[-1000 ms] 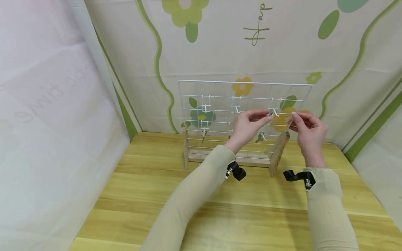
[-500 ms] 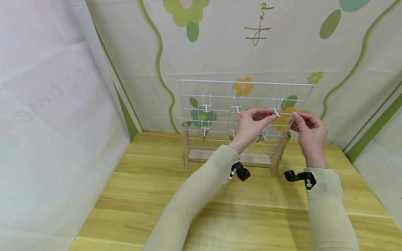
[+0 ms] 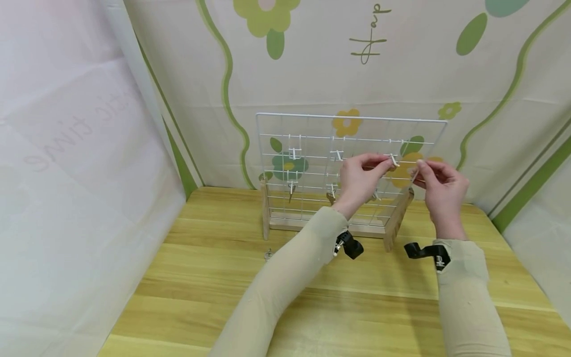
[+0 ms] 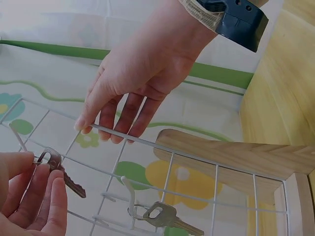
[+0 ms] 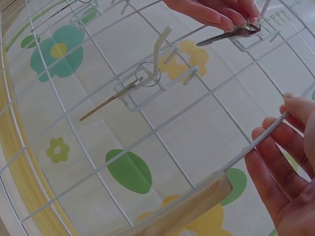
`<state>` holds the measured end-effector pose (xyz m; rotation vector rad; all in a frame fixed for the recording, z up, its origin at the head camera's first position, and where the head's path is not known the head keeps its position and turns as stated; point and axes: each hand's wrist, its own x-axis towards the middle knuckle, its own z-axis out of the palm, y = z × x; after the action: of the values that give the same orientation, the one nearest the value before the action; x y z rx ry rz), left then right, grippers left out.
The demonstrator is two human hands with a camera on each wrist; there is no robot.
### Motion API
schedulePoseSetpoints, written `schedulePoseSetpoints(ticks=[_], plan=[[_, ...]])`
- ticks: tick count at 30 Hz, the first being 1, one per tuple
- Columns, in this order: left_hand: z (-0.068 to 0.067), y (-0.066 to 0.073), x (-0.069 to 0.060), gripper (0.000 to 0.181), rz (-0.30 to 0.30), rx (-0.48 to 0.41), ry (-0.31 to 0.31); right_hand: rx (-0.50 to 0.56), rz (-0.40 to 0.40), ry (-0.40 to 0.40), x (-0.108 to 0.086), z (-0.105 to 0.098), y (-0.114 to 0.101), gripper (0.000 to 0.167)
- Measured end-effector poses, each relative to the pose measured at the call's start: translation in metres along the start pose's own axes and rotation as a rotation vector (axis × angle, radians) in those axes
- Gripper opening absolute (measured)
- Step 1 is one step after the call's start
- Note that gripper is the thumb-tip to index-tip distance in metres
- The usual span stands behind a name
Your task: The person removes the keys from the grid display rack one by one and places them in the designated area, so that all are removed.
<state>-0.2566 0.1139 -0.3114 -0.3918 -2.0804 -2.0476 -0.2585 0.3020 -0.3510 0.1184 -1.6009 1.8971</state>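
A white wire grid rack (image 3: 357, 117) stands upright in wooden feet on the table. At its upper right hook (image 3: 394, 160), my left hand (image 3: 360, 181) pinches the ring of a metal key (image 4: 74, 185) between thumb and fingertips. Whether that ring is around the hook I cannot tell. My right hand (image 3: 446, 191) grips the rack's right side wire, thumb in front and fingers behind. Below, another key (image 4: 165, 216) hangs by its ring from a lower hook (image 4: 129, 199).
More white hooks (image 3: 294, 152) sit on the grid to the left, and lower ones carry keys (image 3: 291, 192). A small metal item (image 3: 268, 255), perhaps a key with a ring, lies on the wooden table (image 3: 214, 277) beside my left forearm. A printed cloth (image 3: 312, 74) hangs behind.
My left hand and forearm have shifted slightly right, with the key at the same upper right hook. The small metal item on the table has come into view. My right hand keeps its grip.
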Motion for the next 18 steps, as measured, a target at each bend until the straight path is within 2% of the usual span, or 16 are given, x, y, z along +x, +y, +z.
schedulePoseSetpoints(ticks=[8,18], plan=[[-0.006,0.001,-0.006,0.007,-0.001,-0.009,0.020,0.011,0.006,0.000,-0.001,0.000,0.000,0.030],[-0.016,0.001,-0.013,0.009,0.022,-0.020,-0.052,-0.018,0.040,-0.002,-0.001,-0.002,-0.002,0.032]])
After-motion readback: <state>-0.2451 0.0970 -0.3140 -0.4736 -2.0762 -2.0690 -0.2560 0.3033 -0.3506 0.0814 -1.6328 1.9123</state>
